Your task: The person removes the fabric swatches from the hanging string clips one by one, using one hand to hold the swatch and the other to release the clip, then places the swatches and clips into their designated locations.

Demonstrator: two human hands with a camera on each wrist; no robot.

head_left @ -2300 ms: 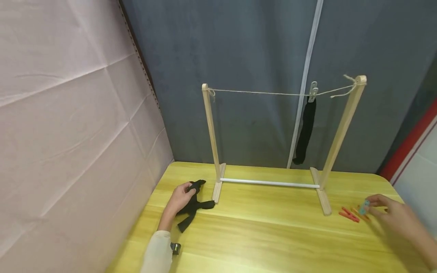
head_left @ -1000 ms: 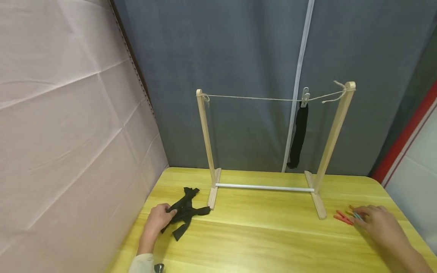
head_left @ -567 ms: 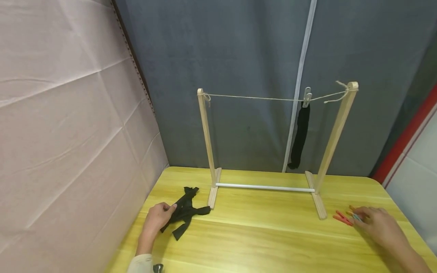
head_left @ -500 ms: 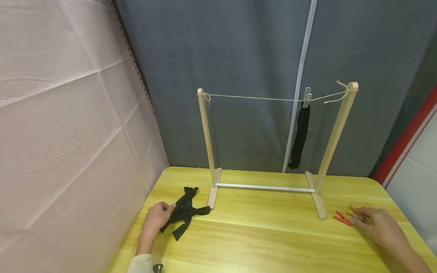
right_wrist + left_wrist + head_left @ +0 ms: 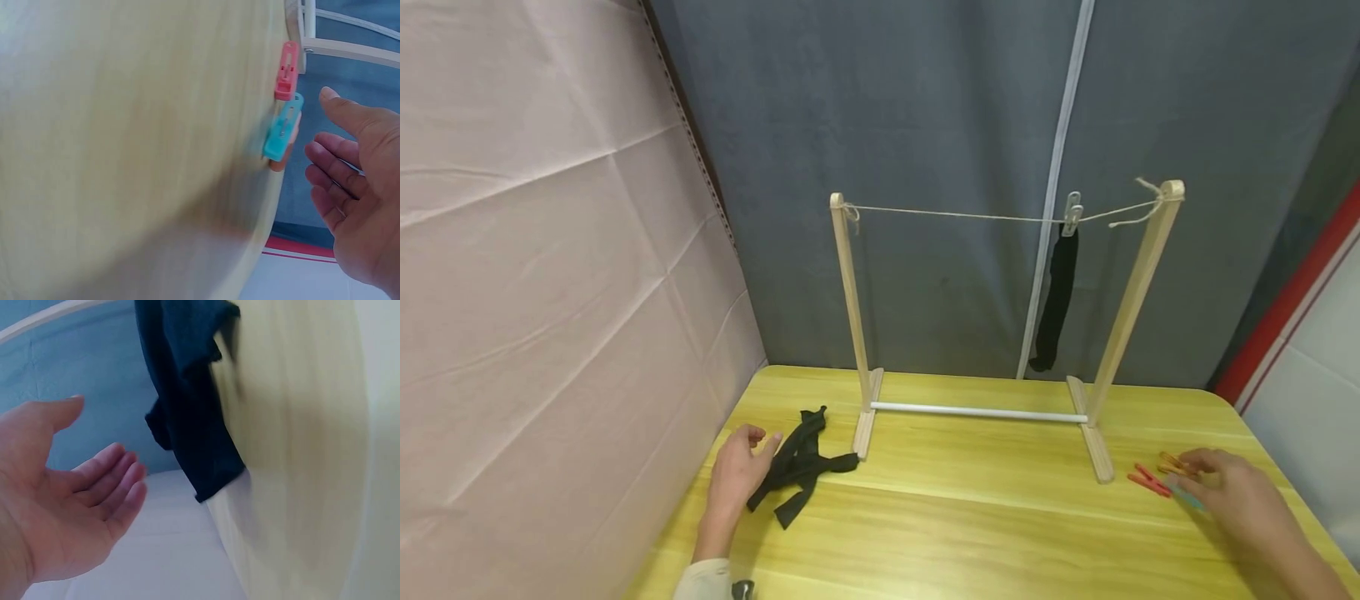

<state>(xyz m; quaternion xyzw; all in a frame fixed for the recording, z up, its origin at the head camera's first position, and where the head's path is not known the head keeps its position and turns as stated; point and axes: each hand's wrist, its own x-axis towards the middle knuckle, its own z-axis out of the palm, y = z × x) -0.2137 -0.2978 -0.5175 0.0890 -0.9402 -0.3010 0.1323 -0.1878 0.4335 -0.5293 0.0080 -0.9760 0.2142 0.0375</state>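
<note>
Beside a loose heap of black sock-like cloth (image 5: 802, 468), at the table's left, my left hand (image 5: 737, 471) hovers with nothing in it. Its fingers are relaxed and apart from the cloth (image 5: 194, 412) in the left wrist view. My right hand (image 5: 1243, 500) is over the right side of the table, fingers loosely bent, holding nothing. Just by its fingertips lie a light-blue clothespin (image 5: 1187, 494), a red clothespin (image 5: 1148, 480) and yellow-orange clothespins (image 5: 1171, 465). The right wrist view shows the blue clothespin (image 5: 284, 128) clear of the palm and partly covering an orange one.
A wooden drying frame (image 5: 1131, 308) stands at the back, with a string (image 5: 955, 214) between its posts and a white bar (image 5: 981, 411) low down. From the string hangs a black strip of cloth (image 5: 1060, 300), held by a grey clip (image 5: 1072, 215). Pale fabric (image 5: 565, 292) walls the left.
My left hand has let go of the black cloth, now spread flatter. My right hand has set the light-blue clothespin down by the others and released it.
</note>
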